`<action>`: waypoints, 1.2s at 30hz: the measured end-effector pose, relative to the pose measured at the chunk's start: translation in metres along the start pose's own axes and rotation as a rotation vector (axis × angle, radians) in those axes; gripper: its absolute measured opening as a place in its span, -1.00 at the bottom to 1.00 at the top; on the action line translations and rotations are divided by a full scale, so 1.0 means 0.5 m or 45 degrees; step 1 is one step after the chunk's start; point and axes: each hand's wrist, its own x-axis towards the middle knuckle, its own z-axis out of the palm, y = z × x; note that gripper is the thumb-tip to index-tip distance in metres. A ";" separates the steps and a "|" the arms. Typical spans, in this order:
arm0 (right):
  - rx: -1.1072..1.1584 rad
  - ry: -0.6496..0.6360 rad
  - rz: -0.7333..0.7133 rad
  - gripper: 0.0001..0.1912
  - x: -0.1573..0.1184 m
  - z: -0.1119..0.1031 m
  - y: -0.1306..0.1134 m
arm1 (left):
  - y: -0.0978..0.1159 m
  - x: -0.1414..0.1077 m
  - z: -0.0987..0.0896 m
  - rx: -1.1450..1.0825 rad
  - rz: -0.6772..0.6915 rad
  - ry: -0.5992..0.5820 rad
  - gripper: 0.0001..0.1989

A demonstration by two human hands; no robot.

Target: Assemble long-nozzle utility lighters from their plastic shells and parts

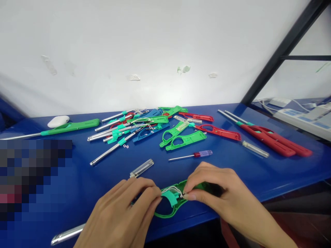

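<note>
A green half shell of a lighter lies at the table's front edge, with white wires and a teal trigger in it. My left hand is closed around its left end, where a metal tube sticks out to the lower left. Over the shell's right part, my right hand pinches thumb and index finger together at the wire ends; what lies between the fingertips is too small to make out. Just behind my left hand rests a clear fuel tank. A screwdriver lies beyond my right hand.
Metal tubes and blue, red and green shells are heaped at the back. Two red lighters and another clear tank lie at right. At left are a green lighter and a white case. Behind stands a white wall.
</note>
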 end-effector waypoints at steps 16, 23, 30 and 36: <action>-0.028 -0.025 -0.040 -0.90 -0.001 -0.001 -0.001 | 0.003 -0.002 0.000 -0.038 -0.018 0.010 -0.80; -0.030 -0.019 -0.010 -0.94 -0.004 0.000 0.000 | 0.004 -0.006 0.002 0.005 -0.019 0.022 -0.72; -0.060 -0.029 -0.022 -0.95 -0.006 0.001 -0.005 | 0.008 -0.017 0.006 0.020 -0.042 -0.018 -0.64; -0.249 -0.023 -0.055 -0.96 -0.001 0.011 -0.017 | 0.005 -0.023 0.002 0.056 -0.017 -0.006 -0.67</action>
